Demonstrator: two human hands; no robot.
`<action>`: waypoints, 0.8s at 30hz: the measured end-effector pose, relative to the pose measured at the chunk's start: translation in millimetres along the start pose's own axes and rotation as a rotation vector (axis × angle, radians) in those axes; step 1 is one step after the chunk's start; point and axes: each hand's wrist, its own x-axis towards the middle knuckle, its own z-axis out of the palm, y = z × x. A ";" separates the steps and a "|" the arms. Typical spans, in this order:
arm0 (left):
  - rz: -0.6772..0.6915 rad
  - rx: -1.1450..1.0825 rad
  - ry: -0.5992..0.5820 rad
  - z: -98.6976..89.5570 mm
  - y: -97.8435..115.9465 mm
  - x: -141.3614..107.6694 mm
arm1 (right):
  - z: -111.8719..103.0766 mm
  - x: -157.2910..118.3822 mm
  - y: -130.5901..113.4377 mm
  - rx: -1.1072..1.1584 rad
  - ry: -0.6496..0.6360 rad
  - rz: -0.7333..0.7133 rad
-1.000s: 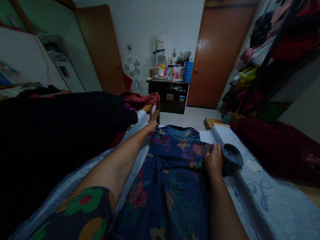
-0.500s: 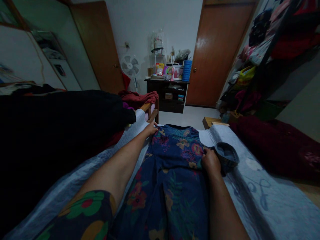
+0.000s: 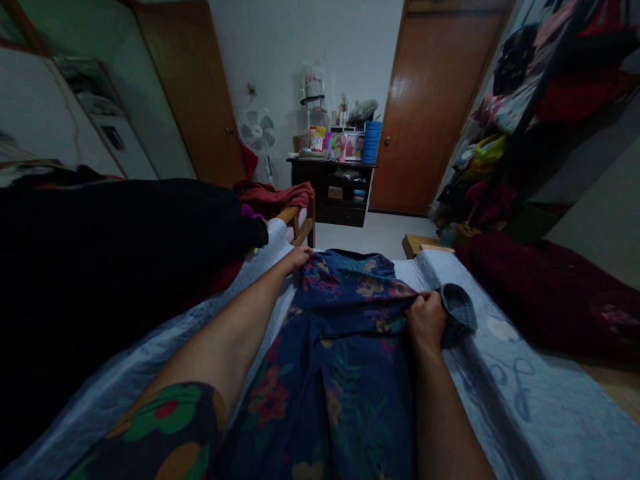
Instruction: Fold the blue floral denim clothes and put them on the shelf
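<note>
Dark blue floral trousers point(image 3: 350, 373) lie spread on the pale bed cover, waist end away from me and legs towards me. My left hand point(image 3: 299, 259) is closed on the far left corner of their upper part. On the right side, my right hand point(image 3: 427, 319) pinches the edge of the same cloth, drawing it into creases. A rolled denim piece point(image 3: 457, 313) sits just beyond my right hand, partly behind it; whether they touch I cannot tell.
A large black cloth heap point(image 3: 125, 247) covers the left. Dark red fabric point(image 3: 545, 293) lies on the right of the bed cover point(image 3: 565, 413). A wooden bed end point(image 3: 305, 223), fan point(image 3: 257, 131) and dark cabinet point(image 3: 327, 193) stand beyond.
My right hand has moved slightly right and up, pulling the cloth edge outward into taut creases. My left hand stays at the far left corner.
</note>
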 end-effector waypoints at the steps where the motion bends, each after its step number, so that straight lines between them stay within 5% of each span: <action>1: 0.006 0.040 -0.002 -2.4 1.6 1.9 | -0.6 -0.5 -0.6 0.024 0.024 0.001; 8: -0.008 0.340 0.052 -19.1 15.6 7.5 | -6.5 -5.9 -7.3 0.112 0.215 -0.086; 13: -0.095 0.442 0.105 -11.3 19.7 2.7 | -7.8 -8.5 -6.6 0.038 0.316 -0.192; 20: -0.205 0.346 0.175 6.7 14.5 -4.7 | -1.6 -15.7 -4.1 -0.362 -0.169 -0.002; 24: -0.237 0.149 0.200 6.8 10.1 -1.8 | -2.2 -15.8 -7.9 -0.399 -0.216 0.039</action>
